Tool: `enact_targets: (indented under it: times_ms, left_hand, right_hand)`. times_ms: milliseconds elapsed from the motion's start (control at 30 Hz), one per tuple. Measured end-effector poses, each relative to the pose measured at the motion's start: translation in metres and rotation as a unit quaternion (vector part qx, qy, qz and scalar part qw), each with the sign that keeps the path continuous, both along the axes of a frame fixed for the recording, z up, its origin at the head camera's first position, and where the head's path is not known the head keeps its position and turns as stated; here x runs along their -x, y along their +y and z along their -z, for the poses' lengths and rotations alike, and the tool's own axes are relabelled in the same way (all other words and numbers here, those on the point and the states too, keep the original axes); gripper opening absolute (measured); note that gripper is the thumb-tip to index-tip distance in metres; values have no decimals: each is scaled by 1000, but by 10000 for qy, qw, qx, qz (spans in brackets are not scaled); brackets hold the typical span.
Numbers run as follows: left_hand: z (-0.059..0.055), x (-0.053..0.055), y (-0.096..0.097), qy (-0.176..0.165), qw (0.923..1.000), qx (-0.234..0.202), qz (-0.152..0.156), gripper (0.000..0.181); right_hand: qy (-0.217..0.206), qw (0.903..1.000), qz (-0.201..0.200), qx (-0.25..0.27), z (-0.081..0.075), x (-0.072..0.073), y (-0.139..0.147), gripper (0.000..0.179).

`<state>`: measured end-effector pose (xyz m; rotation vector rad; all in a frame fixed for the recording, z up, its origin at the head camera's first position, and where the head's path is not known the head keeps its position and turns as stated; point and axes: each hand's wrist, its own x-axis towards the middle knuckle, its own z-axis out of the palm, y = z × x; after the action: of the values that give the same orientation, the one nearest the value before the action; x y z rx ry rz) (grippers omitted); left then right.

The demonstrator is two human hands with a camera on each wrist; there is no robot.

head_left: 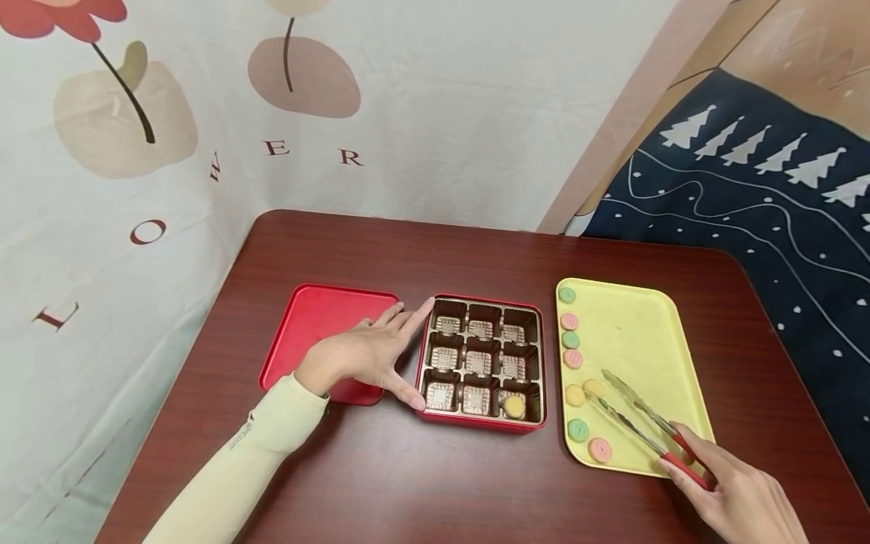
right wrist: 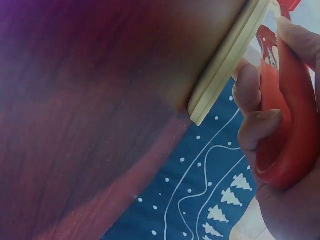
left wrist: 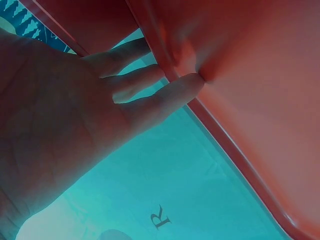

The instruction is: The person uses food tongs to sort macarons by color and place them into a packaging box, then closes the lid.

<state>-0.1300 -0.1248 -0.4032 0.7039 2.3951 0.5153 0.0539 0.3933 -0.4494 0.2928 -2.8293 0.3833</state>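
My left hand point(head_left: 370, 351) spans the left side of a red tin box point(head_left: 485, 423), thumb and forefinger straight against its corners. The box holds a gold insert with square compartments; a yellow macaron point(head_left: 514, 407) sits in the front right one. In my right hand point(head_left: 741, 483) I grip red-handled metal tongs point(head_left: 639, 423), also seen by their handles point(right wrist: 292, 125) in the right wrist view. The tong tips are spread apart beside a yellow macaron point(head_left: 593, 387) on a yellow tray point(head_left: 646, 325). Another yellow macaron point(head_left: 575, 395) lies just left of it.
Green, pink and yellow macarons line the tray's left edge, among them a pink one point(head_left: 601, 449) near the front. A red lid point(head_left: 319, 325) lies left of the box, partly under my left hand. Printed cloths hang behind the brown table point(head_left: 421, 483).
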Motion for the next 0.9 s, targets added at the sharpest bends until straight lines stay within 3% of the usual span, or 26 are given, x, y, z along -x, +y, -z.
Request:
enact_targets:
  times_ms: [233, 567, 900]
  left_hand:
    - [3, -1, -2, -34, 10000, -76, -47, 159]
    - [2, -1, -2, 34, 10000, -11, 15, 160]
    - [1, 0, 0, 43, 10000, 21, 46, 161]
  right_hand:
    - [128, 9997, -161, -114, -2, 4, 2, 62]
    - [-173, 9998, 99, -46, -4, 4, -7, 58]
    - [109, 9998, 31, 146, -3, 2, -6, 53]
